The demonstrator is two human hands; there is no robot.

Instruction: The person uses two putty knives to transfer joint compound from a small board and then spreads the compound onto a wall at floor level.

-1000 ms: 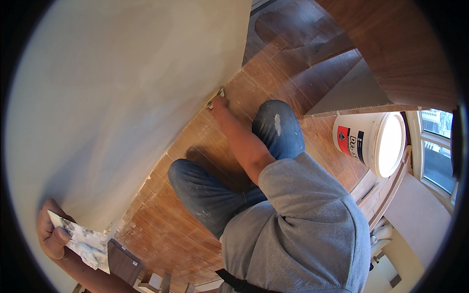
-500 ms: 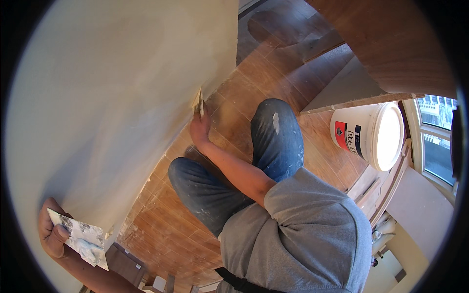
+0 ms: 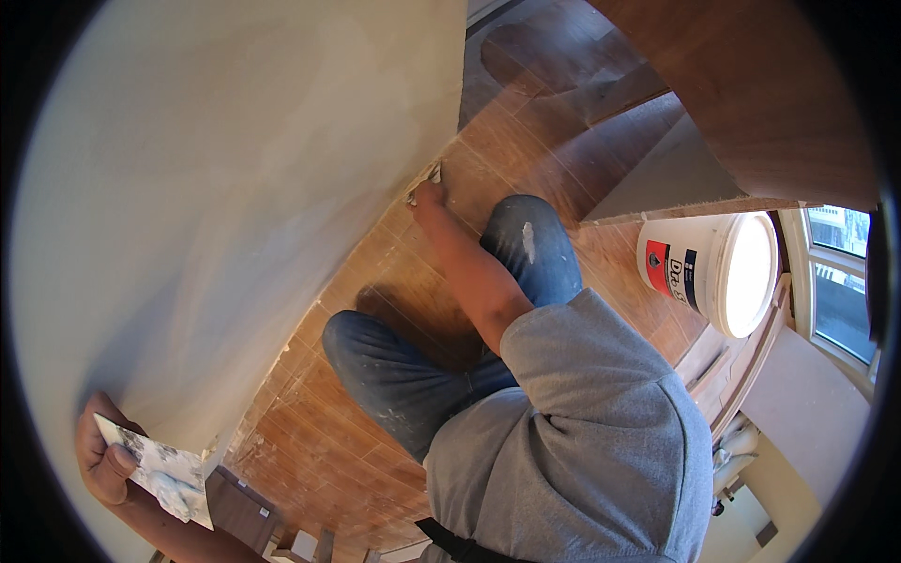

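Note:
At the lower left, my left hand (image 3: 110,448) grips a square plate (image 3: 160,469) smeared with pale putty, with a lump of it on top, close to the white wall (image 3: 216,150). My right hand (image 3: 427,197) is stretched forward, shut on a small putty knife (image 3: 435,174) at the seam where the wall meets the wood-patterned floor (image 3: 310,375); the blade is partly hidden by my fingers. My bent knees, in paint-spotted jeans, are on either side of my right forearm.
A white bucket (image 3: 704,275) stands right of my right knee. A wooden panel (image 3: 741,103) with a rough edge overhangs the upper right. A window (image 3: 838,300), loose boards (image 3: 788,413) and bags (image 3: 732,455) are at the right.
My right hand and knife rose leftward up the wall half a second ago, then came back down and forward to the foot of the wall. My left hand sits slightly lower.

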